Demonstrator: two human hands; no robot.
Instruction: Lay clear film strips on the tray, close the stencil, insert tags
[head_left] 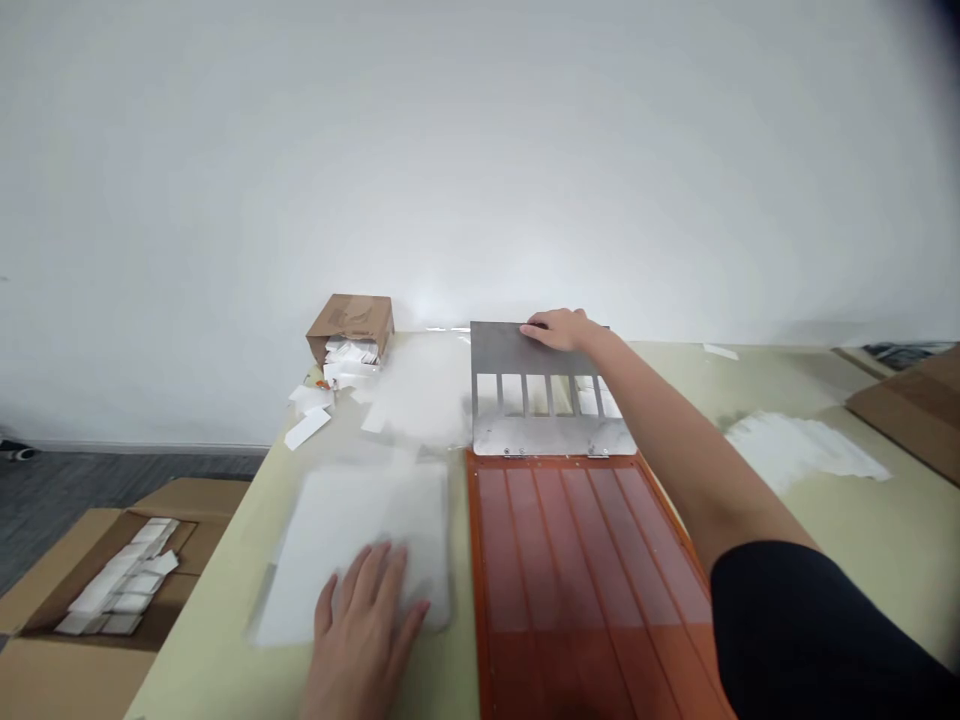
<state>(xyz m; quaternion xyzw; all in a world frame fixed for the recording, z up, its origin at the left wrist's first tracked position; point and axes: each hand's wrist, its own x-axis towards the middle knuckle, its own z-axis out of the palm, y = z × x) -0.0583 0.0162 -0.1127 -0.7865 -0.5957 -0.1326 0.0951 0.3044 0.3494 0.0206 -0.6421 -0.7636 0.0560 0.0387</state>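
My right hand [559,328] grips the top edge of a grey metal plate [551,435] with a row of rectangular cutouts. Small hinges join this raised plate to the far end of an orange board [510,665]. Across the board run long grooves, and clear or whitish strips [555,540] lie in its upper part. On the left, my left hand [367,610] rests with fingers spread at the near edge of a white rectangular sheet or pad [345,510], slightly blurred. Whether the sheet is one or a stack, I cannot tell.
A small cardboard box [352,312] with white slips stands at the back left, loose slips [307,428] beside it. An open carton [45,685] holding white pieces is on the left, below the table. White strips [806,447] are piled right, near another cardboard box [915,400].
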